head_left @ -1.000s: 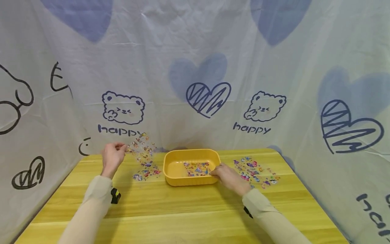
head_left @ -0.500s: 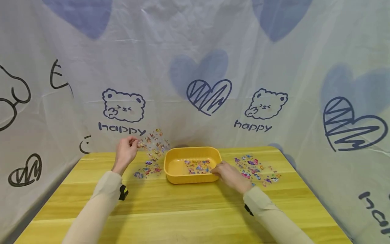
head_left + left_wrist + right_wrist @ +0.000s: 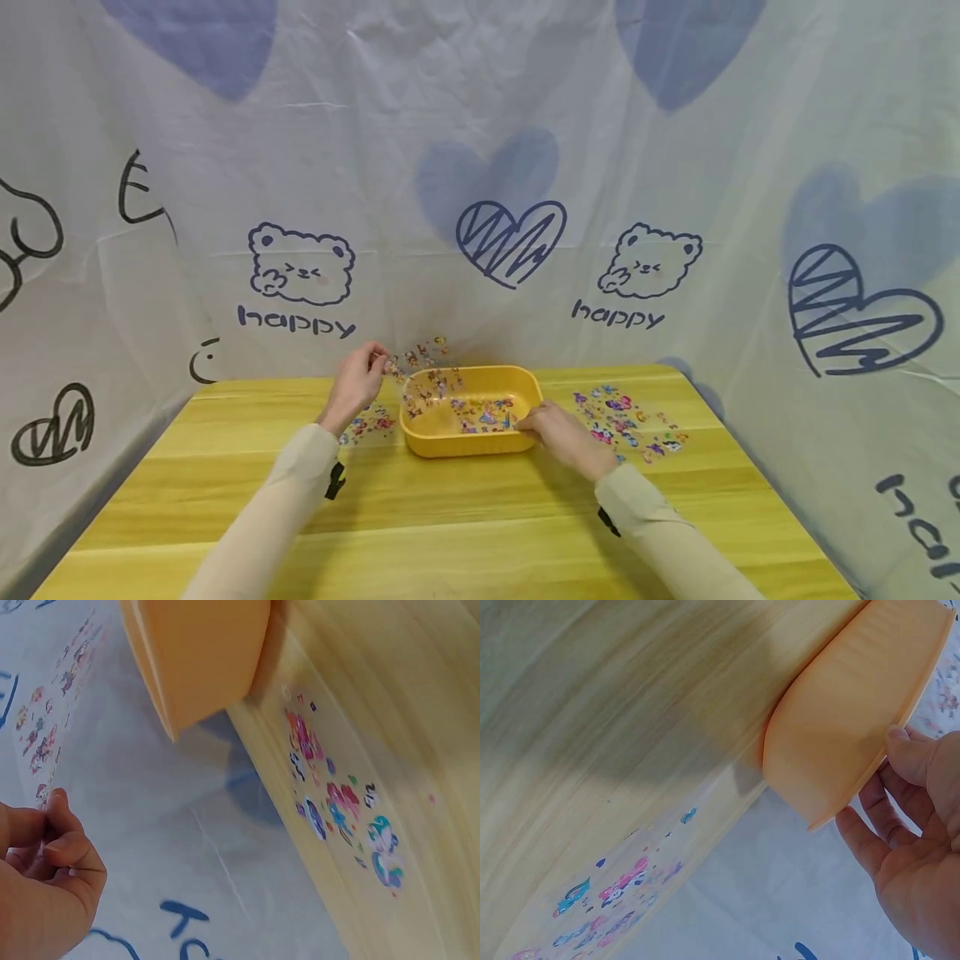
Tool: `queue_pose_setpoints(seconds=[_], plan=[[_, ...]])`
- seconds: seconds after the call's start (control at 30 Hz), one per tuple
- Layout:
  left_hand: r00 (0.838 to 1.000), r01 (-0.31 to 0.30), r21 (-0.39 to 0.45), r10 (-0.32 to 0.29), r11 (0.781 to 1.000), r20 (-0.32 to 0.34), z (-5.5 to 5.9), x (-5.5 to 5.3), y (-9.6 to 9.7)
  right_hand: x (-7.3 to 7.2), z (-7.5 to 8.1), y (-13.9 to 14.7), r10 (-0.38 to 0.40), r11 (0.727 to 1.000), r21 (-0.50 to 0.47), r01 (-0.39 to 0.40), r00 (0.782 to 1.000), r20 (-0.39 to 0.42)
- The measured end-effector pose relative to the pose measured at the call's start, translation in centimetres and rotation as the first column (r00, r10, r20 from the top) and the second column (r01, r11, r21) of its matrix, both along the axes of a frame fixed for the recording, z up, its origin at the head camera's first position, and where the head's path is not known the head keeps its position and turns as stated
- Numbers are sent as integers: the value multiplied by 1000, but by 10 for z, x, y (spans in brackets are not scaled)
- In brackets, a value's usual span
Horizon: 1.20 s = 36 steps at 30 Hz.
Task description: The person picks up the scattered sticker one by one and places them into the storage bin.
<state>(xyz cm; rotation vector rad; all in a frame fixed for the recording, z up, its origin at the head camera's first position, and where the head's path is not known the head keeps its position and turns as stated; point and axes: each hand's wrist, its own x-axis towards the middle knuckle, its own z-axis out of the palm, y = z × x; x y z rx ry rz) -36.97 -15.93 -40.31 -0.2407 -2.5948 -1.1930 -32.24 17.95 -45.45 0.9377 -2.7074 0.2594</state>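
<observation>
My left hand (image 3: pixel 356 383) pinches the edge of a clear sticker sheet (image 3: pixel 427 375) printed with small colourful figures. The sheet hangs tilted over the left side of a yellow plastic tray (image 3: pixel 468 446). In the left wrist view, thumb and fingertips meet at the sheet's edge (image 3: pixel 46 742). My right hand (image 3: pixel 566 437) grips the tray's right front rim, thumb on one side and fingers on the other, as the right wrist view shows. Inside the tray lies another sticker sheet (image 3: pixel 483 414), partly covered by the right fingertips in the head view.
On the wooden table (image 3: pixel 450 525), a sticker sheet (image 3: pixel 630 423) lies right of the tray. Another sheet (image 3: pixel 371 425) lies left of it, partly behind the left hand. A white printed cloth (image 3: pixel 405 275) hangs behind the table and at both sides.
My left hand has moved right, carrying the sticker sheet from beside the tray to over its left part. The right hand stays on the rim, and the tray has barely shifted.
</observation>
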Motion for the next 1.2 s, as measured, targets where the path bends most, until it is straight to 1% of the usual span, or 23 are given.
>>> queue_pose_setpoints(seconds=[0.07, 0.2, 0.3, 0.4, 0.57, 0.7, 0.8, 0.9, 0.93, 1.0, 1.1, 1.2], plan=[[1000, 25, -23, -25, 999, -2, -2, -1, 8, 0, 1, -1, -1, 1000, 3, 1, 1000, 6], [998, 70, -34, -70, 997, 5, -6, -5, 22, 1, 2, -1, -10, 1000, 3, 10, 1000, 12], [996, 83, -42, -82, 996, 28, -12, -6, 31, 1, 2, -1, -14, 1000, 1, 14, 1000, 12], [994, 96, -58, -92, 994, 65, -19, -6, 38, 1, 1, -1, -8, 1000, -2, 8, 1000, 15], [988, 132, -128, -120, 983, 94, -28, -6, 46, 0, -1, -2, 2, 1000, -2, -2, 1000, 17], [987, 148, -190, -134, 971, 88, -34, -9, 50, 0, 0, -2, -6, 1000, -8, 6, 1000, 21], [989, 143, -237, -128, 961, 77, -37, -10, 52, 1, 1, -2, -14, 1000, -10, 15, 1000, 23], [992, 128, -306, -116, 943, 57, -39, -11, 53, 1, 2, -3, -16, 1000, -11, 16, 1000, 20], [992, 125, -335, -114, 934, 52, -40, -12, 53, 1, 2, -3, -16, 1000, -12, 16, 1000, 19], [993, 114, -393, -105, 912, 44, -41, -14, 54, 1, 3, -3, -15, 1000, -14, 15, 1000, 16], [995, 104, -457, -93, 884, 47, -42, -17, 56, 2, 4, -4, -15, 1000, -15, 16, 1000, 13], [996, 92, -524, -88, 847, 33, -44, -20, 57, 2, 5, -5, -26, 1000, -17, 27, 999, 28]])
